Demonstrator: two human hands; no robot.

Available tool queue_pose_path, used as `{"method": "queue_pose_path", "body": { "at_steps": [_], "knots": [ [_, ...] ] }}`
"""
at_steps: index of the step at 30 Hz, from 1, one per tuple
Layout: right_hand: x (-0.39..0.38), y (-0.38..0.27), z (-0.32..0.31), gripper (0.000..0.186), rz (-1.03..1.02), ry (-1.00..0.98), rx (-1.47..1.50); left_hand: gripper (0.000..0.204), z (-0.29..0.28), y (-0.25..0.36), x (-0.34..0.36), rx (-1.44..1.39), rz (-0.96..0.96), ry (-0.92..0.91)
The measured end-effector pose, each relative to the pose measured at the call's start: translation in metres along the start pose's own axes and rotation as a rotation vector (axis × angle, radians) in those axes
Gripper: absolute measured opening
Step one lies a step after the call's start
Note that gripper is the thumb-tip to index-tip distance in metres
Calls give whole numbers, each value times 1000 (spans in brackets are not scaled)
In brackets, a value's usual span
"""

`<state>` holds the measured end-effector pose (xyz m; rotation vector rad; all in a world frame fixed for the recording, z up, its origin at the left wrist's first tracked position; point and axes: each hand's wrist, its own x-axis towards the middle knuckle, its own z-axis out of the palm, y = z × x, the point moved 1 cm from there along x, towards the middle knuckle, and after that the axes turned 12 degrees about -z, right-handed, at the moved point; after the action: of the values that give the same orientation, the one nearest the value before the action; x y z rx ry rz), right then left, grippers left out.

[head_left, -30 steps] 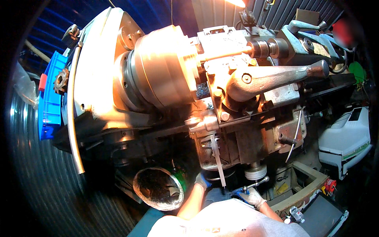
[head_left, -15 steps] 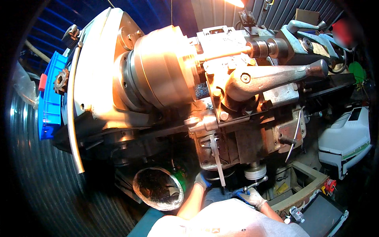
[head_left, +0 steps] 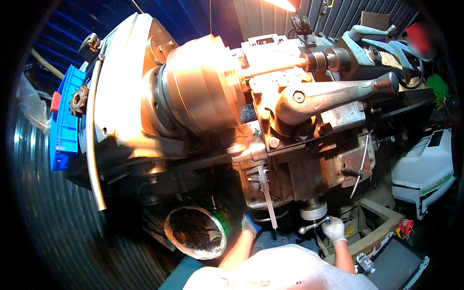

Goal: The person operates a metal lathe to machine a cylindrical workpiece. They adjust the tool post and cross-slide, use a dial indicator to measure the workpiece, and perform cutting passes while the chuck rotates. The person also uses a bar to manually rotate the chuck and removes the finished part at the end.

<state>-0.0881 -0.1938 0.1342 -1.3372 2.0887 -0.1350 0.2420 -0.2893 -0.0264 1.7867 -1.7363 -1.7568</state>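
Observation:
My gloved left hand (head_left: 250, 225) is at the dark handwheel (head_left: 273, 216) under the lathe carriage, fingers curled at its rim and partly in shadow. My gloved right hand (head_left: 334, 229) is closed on the right end of the metal crank handle (head_left: 314, 225), below a silver dial (head_left: 313, 210). Above stand the large chuck (head_left: 195, 87), its surface smeared, a slim pale rod (head_left: 275, 66) reaching from it toward the tailstock centre (head_left: 315, 62), and the big tool-post lever (head_left: 333, 94). A caliper-like bar (head_left: 267, 195) points down between my hands.
A scrap-filled bucket (head_left: 193, 241) is below left; a blue bin (head_left: 65, 121) and a bent pipe (head_left: 96, 174) flank the headstock. At right are a white plastic housing (head_left: 420, 169), an open metal drawer (head_left: 366, 212) and a dark screen-like panel (head_left: 396, 261). A lamp (head_left: 280, 4) glows above.
My right hand has moved up and to the right, and the crank handle has turned with it. My left hand is little changed; the view has shifted very slightly.

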Motion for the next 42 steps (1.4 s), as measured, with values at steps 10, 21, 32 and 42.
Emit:
{"method": "queue_pose_path", "body": {
  "at_steps": [10,21,32,42],
  "knots": [
    [-9,-78,42,41,-44,-484,347,37,29,26,-16,-297,-506,-675],
    [10,12,55,37,94,-108,121,34,132,44,25,-396,-422,-540],
    [12,9,38,36,135,-114,9,31,89,3,23,-293,-416,-242],
    [12,24,57,36,32,-57,-2,29,15,-13,-27,-194,-513,-71]
  ]
}}
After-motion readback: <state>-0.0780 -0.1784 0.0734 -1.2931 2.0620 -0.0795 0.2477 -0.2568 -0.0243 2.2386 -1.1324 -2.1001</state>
